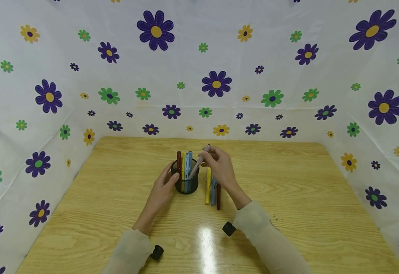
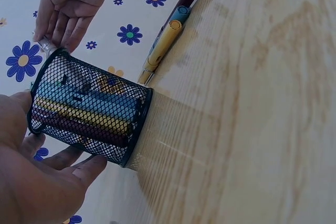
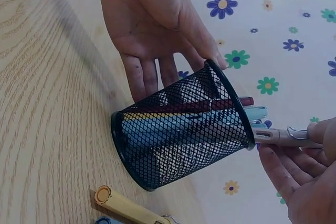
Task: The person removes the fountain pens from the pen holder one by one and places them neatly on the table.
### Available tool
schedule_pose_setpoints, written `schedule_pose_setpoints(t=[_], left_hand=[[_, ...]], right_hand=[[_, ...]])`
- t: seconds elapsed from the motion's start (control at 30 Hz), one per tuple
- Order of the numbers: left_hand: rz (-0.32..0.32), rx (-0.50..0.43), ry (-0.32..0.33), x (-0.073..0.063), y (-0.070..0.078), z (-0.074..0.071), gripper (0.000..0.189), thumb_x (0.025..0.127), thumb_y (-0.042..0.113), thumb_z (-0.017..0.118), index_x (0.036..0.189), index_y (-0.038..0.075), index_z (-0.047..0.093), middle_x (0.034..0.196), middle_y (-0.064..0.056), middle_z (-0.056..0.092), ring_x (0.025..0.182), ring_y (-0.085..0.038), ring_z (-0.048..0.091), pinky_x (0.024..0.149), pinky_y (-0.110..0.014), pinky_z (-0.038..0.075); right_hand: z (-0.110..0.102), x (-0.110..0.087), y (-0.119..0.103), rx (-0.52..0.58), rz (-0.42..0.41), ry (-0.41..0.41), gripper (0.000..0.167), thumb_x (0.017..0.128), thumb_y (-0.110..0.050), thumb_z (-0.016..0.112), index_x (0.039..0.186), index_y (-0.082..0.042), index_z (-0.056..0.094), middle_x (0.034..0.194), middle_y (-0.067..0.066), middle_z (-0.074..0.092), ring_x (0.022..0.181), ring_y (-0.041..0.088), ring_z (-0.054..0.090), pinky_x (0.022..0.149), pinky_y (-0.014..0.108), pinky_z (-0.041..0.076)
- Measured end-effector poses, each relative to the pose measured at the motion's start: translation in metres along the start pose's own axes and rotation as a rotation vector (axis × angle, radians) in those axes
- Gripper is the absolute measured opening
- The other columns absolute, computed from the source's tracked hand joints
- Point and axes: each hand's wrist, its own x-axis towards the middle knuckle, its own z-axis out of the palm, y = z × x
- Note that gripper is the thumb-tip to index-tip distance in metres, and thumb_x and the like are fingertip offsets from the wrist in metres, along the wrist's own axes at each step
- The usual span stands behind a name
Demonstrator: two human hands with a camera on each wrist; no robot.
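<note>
Head view: a person in lt-colored sleeves works both hands at a blk mesh pen cup (image 1: pixel 193 187), upright on a wood-grain bench (image 1: pixel 117 213). L hand (image 1: pixel 161 189), at the cup's left side, holds it, grip spread to the cup's width, w/ thumb & fingers about the wall nr the rim. R hand (image 1: pixel 220 165), just above & right of the cup, keeps a narrow grip, pinching a pale grey pen (image 1: pixel 198 163) by its upper end. That pen slants across the cup's rim, lower end inside, as the R wrist view also shows.

Also in the cup, left of the pale one: a dk-red pen (image 1: pixel 179 158), a yellow pen (image 1: pixel 183 156) & lt-blue pens (image 1: pixel 190 156), tops poking above the rim. On the bench, right of the cup & apart from it, three more lie side by side: nearest, a second yellow pen (image 1: pixel 207 190); next, a blue pen (image 1: pixel 213 196); farthest, a second dk-red pen (image 1: pixel 218 199). All three reach past the cup's base toward the person.

Beyond the cup & to both sides of it: a white flower-print cloth (image 1: pixel 185 68). A bright glare patch (image 1: pixel 207 247) shows on the bench, on the cup's near side.
</note>
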Motion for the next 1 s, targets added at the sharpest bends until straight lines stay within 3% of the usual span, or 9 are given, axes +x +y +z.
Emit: schedule_pose_setpoints(t=[0.37,0.57,0.83,1.0], left_hand=[[0.008,0.009,-0.001,0.001,-0.002,-0.001,0.067,0.108,0.042,0.055,0.165,0.017,0.03,0.158,-0.025,0.041,0.146,-0.041,0.038,0.117,-0.059,0.032],[0.012,0.008,-0.002,0.0,0.0,0.0,0.067,0.108,0.042,0.055,0.165,0.017,0.03,0.157,-0.025,0.043,0.145,-0.041,0.04,0.116,-0.059,0.033],[0.005,0.014,0.003,0.0,-0.002,0.0,0.067,0.108,0.041,0.055,0.165,0.016,0.03,0.157,-0.025,0.042,0.146,-0.041,0.039,0.116,-0.059,0.033],[0.016,0.0,0.004,0.0,0.0,0.0,0.065,0.109,0.038,0.055,0.164,0.015,0.031,0.157,-0.025,0.042,0.146,-0.041,0.039,0.117,-0.059,0.032]], right_hand=[[-0.009,0.0,0.0,0.05,-0.066,0.01,0.023,0.106,-0.008,0.061,0.117,0.011,0.065,0.108,0.028,0.072,0.093,0.041,0.072,0.081,0.046,0.061],[-0.015,-0.001,-0.003,0.051,-0.079,0.024,0.024,0.106,-0.008,0.061,0.12,0.01,0.064,0.109,0.031,0.07,0.092,0.034,0.073,0.08,0.045,0.061],[-0.026,-0.003,-0.006,0.093,-0.112,0.062,0.025,0.106,-0.008,0.059,0.122,0.01,0.062,0.108,0.024,0.072,0.09,0.023,0.073,0.078,0.042,0.062],[-0.036,-0.006,-0.009,0.121,-0.119,0.102,0.027,0.106,-0.01,0.06,0.124,0.011,0.061,0.111,0.031,0.07,0.088,0.02,0.073,0.078,0.04,0.062]])
